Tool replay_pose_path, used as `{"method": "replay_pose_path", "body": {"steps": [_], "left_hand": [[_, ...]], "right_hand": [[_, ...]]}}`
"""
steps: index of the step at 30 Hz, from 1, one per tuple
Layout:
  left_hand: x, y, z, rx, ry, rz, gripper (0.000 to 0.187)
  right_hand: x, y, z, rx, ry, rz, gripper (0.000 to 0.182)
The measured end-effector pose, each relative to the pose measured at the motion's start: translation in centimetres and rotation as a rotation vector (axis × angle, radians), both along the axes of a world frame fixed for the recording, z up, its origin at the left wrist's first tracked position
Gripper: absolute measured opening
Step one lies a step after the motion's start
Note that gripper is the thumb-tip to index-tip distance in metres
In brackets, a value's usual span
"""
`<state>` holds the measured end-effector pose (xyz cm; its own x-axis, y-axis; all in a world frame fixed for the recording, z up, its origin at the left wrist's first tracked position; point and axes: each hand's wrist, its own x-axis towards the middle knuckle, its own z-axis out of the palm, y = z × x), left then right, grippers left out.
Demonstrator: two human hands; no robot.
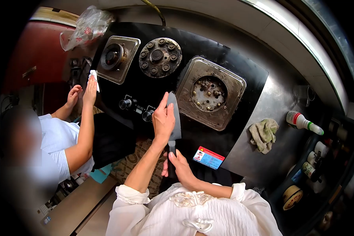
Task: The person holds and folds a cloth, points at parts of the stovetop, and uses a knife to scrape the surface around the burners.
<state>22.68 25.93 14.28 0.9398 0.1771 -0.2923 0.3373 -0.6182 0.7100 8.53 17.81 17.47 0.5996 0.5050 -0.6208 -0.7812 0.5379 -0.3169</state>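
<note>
A knife (176,120) with a broad grey blade and dark handle points away from me over the front of the black stove (232,69). My right hand (179,167) is wrapped round its handle. My left hand (163,120) lies against the left side of the blade, its fingers extended and slightly apart near the tip. Just right of the blade is the square metal burner tray (185,96), with a round burner (209,93) in it. Two control knobs (125,104) are left of my left hand.
At the left, another person (67,145) presses a white cloth (94,80) on the stove's edge. A plastic bag (91,25) lies at the back left. A rag (264,135), a bottle (305,122) and a glass (303,94) are on the steel counter (240,157).
</note>
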Motion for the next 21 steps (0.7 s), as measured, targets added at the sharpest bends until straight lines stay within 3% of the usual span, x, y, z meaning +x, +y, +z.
{"method": "replay_pose_path", "body": {"steps": [2,11,14,16,18,20,21], "left_hand": [[0.3,0.5,-0.7,-0.115,-0.054,0.082,0.043],[2.9,0.0,1.2,0.027,0.039,-0.068,0.048],[0.5,1.1,2.0,-0.005,0.102,-0.073,0.058],[-2.2,1.7,1.4,-0.203,0.108,-0.118,0.069],[-3.1,0.9,5.6,-0.281,0.369,-0.058,0.073],[-3.9,1.9,6.5,-0.286,0.414,-0.072,0.078],[-4.1,2.4,6.8,-0.277,0.429,-0.081,0.078]], "right_hand": [[0.5,0.0,0.1,-0.020,0.000,0.019,0.032],[2.7,0.4,0.5,0.063,0.042,-0.062,0.036],[2.7,0.9,0.2,0.076,0.024,-0.083,0.036],[2.1,1.3,-0.3,0.110,0.005,-0.130,0.033],[1.5,1.6,0.3,0.084,0.067,-0.113,0.035],[0.5,2.1,-0.2,0.111,0.060,-0.010,0.041],[0.3,2.4,-0.8,0.007,0.057,0.106,0.044]]}}
